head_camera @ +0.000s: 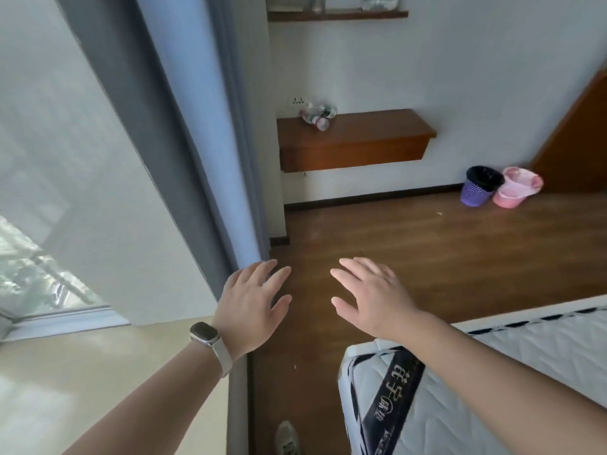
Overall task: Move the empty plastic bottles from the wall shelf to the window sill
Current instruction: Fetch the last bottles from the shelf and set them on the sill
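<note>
Your left hand and right hand hover palm-down, fingers spread and empty, side by side over the floor. The bottles lie in a heap on the shelf, well ahead of your hands; how many there are is hard to tell. The sill lies under your left forearm. A curtain hangs just beyond your left fingers. A mattress sits under your right forearm. Two bins stand far right. An upper shelf is cut off.
</note>
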A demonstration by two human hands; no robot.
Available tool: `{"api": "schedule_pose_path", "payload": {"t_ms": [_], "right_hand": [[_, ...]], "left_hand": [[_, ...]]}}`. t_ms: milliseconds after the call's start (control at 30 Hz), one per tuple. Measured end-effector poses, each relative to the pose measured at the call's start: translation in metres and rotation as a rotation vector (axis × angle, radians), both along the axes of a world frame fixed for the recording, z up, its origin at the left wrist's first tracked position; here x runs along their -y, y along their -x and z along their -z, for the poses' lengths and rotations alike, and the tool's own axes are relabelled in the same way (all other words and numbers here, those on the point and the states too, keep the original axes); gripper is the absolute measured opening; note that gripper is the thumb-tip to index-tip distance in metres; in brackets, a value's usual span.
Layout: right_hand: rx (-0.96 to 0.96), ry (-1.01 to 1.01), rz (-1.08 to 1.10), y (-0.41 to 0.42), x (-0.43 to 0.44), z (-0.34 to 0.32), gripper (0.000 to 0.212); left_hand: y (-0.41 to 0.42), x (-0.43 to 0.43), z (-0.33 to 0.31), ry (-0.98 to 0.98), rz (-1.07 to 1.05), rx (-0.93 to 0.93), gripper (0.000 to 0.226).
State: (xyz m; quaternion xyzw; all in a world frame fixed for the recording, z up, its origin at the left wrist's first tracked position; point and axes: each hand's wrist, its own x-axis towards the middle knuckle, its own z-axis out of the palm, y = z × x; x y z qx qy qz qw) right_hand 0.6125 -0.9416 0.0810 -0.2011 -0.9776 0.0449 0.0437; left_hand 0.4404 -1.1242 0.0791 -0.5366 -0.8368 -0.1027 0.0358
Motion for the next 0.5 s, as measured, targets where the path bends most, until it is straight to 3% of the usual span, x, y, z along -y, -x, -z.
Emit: {"api": "schedule_pose_path", "payload": {"t_ms": [233,500], "right_hand": [[-0.024,-0.027,0.027,0.1,-0.055,-0.012,0.061],[-0.064,-0.028,0.117,0.141,-0.096,-0.023,0.058]], "left_hand": [[0.1,-0.045,-0.011,-0.012,0.013,-0.027,0.052],[0.159,-0.111,-0.024,-0.027,0.102,-0.084,0.053]]}}
